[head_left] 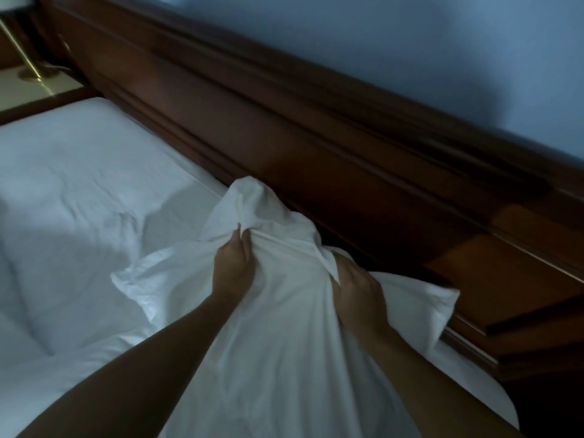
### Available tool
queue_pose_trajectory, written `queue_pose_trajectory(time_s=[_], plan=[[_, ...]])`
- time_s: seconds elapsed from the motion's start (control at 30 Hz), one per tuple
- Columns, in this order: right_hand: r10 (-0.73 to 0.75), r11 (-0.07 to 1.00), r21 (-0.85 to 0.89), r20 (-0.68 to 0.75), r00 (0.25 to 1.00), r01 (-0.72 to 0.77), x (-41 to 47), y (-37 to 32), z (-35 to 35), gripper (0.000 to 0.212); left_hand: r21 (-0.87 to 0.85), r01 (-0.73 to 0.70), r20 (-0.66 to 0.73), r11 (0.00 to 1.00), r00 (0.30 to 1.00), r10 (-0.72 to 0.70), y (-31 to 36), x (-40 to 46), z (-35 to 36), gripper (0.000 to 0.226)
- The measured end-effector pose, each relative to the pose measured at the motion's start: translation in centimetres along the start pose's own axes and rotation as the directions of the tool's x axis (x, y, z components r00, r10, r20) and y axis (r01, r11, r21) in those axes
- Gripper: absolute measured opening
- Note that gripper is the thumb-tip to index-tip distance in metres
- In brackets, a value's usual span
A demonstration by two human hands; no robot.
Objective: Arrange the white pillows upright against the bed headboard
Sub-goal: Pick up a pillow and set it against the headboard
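A white pillow [284, 327] in a loose, wrinkled case lies in front of me, its far end raised towards the dark wooden headboard [284, 128]. My left hand [232, 267] clutches a bunch of the case near the pillow's top. My right hand [357, 289] grips the fabric on the pillow's right side, close to the headboard. A second white pillow [79, 184] lies flat on the bed to the left, along the headboard's base.
A bedside table [34, 93] with a brass lamp base [30, 72] stands at the upper left. A wooden ledge [512, 279] juts out at the right of the headboard. A blue-grey wall [410, 42] rises behind.
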State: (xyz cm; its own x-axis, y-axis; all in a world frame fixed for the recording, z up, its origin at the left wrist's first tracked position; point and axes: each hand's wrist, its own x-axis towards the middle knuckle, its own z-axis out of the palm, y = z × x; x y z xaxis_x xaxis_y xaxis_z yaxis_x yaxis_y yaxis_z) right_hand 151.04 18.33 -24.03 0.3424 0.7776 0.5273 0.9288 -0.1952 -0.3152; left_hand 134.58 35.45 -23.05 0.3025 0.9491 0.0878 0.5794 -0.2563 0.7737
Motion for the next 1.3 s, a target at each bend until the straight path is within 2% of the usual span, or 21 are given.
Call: queue_pose_trajectory(time_s=[0.13,0.23,0.27,0.33,0.43,0.5,0.6,0.73,0.83,0.97,1.1,1.17,1.23,1.27,1.3], plan=[[-0.079,0.996,-0.053,-0.136,0.988,0.072,3.3,-0.3,-4.1,0.034,-0.117,-0.081,-0.081,0.99,0.994,0.072,3.6,0.4,-2.7,0.057],[-0.086,0.996,-0.046,-0.174,0.981,0.079,5.5,0.3,-6.1,0.036,-0.171,-0.118,-0.056,0.978,0.992,0.11,6.5,1.6,-3.4,0.058],[-0.07,0.997,-0.036,-0.163,0.984,0.065,6.0,0.8,-6.3,0.037,-0.162,-0.114,-0.01,0.98,0.993,0.114,7.0,2.2,-3.2,0.059],[-0.021,0.999,-0.031,-0.088,0.996,0.018,6.2,2.0,-5.8,0.04,-0.065,-0.086,0.168,0.994,0.981,0.096,7.0,3.3,-2.2,0.06],[-0.03,0.997,-0.071,0.062,0.998,0.034,5.3,3.7,-3.9,0.042,0.127,-0.049,0.476,0.991,0.879,-0.017,5.5,3.8,-0.9,0.073],[-0.06,0.985,-0.148,0.163,0.985,0.085,4.7,4.1,-2.9,0.051,0.143,-0.08,0.568,0.987,0.823,-0.016,4.7,3.5,-0.5,0.078],[-0.031,0.975,-0.21,0.185,0.982,0.071,4.4,3.8,-2.5,0.056,0.116,-0.166,0.581,0.979,0.811,0.068,4.2,3.5,-0.3,0.071],[0.043,0.967,-0.252,0.045,0.998,-0.031,2.7,3.5,-3.2,0.053,0.143,-0.325,0.459,0.935,0.858,0.229,3.9,4.4,0.0,0.061],[0.13,0.935,-0.328,-0.026,0.991,-0.132,1.7,3.2,-3.7,0.055,0.163,-0.44,0.384,0.883,0.853,0.354,4.5,4.7,0.8,0.059],[0.151,0.885,-0.45,0.026,0.988,-0.123,1.3,4.5,-4.1,0.062,0.188,-0.48,0.486,0.857,0.803,0.344,5.4,7.0,2.5,0.061],[0.142,0.865,-0.488,0.021,0.99,-0.113,-0.2,7.8,-5.0,0.067,0.363,-0.565,0.577,0.741,0.761,0.297,3.9,11.5,3.6,0.062],[0.18,0.851,-0.503,0.014,0.984,-0.149,-0.2,8.0,-4.9,0.072,0.352,-0.525,0.5,0.775,0.805,0.318,3.9,13.0,3.9,0.065],[0.244,0.827,-0.513,-0.042,0.969,-0.23,0.0,7.7,-4.5,0.081,0.262,-0.328,0.261,0.908,0.93,0.26,3.5,14.2,3.9,0.068],[0.278,0.811,-0.508,-0.098,0.955,-0.289,-0.2,7.6,-4.3,0.088,0.203,-0.162,0.149,0.966,0.98,0.133,2.8,14.8,3.7,0.07],[0.311,0.797,-0.49,-0.166,0.936,-0.352,-0.7,7.7,-4.1,0.095,0.139,0.024,0.089,0.99,0.995,-0.036,1.7,15.4,3.6,0.074]])
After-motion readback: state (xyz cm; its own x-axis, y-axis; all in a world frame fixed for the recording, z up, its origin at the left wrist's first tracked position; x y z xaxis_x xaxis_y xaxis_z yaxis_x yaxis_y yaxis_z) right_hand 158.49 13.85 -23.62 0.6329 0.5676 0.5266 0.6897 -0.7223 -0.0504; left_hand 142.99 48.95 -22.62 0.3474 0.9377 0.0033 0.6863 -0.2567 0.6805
